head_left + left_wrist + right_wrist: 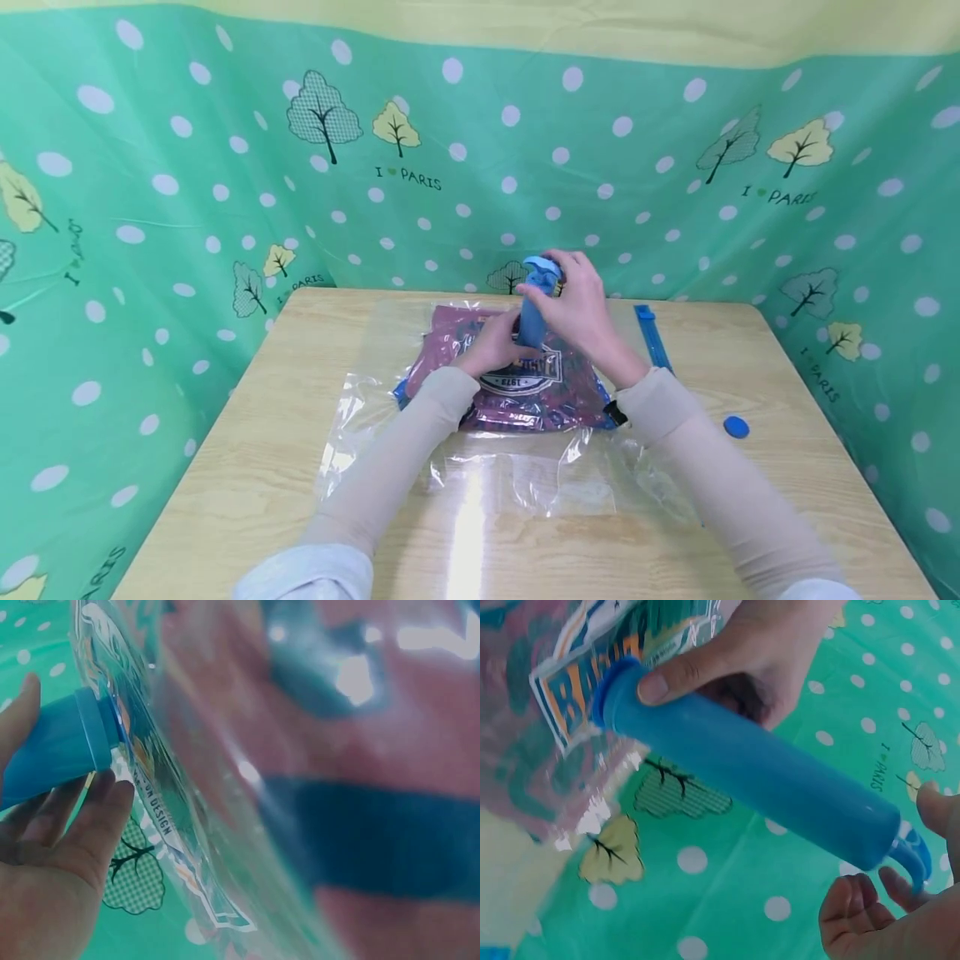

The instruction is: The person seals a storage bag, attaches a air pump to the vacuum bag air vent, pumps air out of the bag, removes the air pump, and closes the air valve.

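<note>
A clear plastic bag [525,483] lies on the table with folded maroon clothing [438,346] inside, its printed lettering showing through. A blue hand pump [532,321] stands upright over the bag, its collared lower end against the plastic. Around that lower end my left hand [495,343] grips the pump, thumb on the collar in the right wrist view. My right hand [581,304] is at the top, fingers curled about the pump's hooked handle [913,859]. The handle sits close to the top of the barrel [757,776].
On the right of the wooden table [247,433] lie a long blue strip [654,337] with a slider and a small round blue cap [737,427]. A green dotted curtain [465,208] hangs behind the table and along both sides.
</note>
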A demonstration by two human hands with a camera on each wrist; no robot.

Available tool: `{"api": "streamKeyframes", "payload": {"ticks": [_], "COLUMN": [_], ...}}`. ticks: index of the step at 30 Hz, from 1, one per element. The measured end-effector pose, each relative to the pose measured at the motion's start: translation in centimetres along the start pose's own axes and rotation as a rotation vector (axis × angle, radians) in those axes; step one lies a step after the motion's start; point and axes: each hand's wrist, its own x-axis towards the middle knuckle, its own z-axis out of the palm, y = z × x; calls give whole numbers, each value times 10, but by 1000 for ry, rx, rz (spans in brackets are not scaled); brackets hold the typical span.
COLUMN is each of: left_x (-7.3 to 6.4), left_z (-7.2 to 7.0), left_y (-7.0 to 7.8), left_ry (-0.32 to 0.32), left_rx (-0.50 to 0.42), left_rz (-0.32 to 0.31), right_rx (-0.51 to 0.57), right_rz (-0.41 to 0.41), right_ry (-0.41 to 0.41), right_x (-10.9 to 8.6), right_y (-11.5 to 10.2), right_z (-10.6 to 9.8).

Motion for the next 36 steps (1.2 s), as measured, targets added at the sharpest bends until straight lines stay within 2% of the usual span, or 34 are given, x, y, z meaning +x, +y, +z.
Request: {"api": "streamKeyframes", "payload": {"ticks": [4, 9, 16, 25, 36], "left_x": [-2, -5, -7, -5, -5], "left_z": [0, -1, -1, 0, -2], "left_y": [-1, 1, -4, -3, 1], "left_ry": [-6, 9, 21, 23, 8], "left_rx": [3, -39, -39, -1, 28], "left_rz": [-12, -5, 29, 26, 40], "right_rx": [60, 103, 130, 151, 144], "right_rz": [67, 96, 89, 90, 51], "right_ry": [-3, 30, 65, 93, 110], "right_x": [-5, -8, -8, -8, -12], "right_y": [5, 11, 17, 21, 23], "right_z": [10, 16, 21, 22, 23]}}
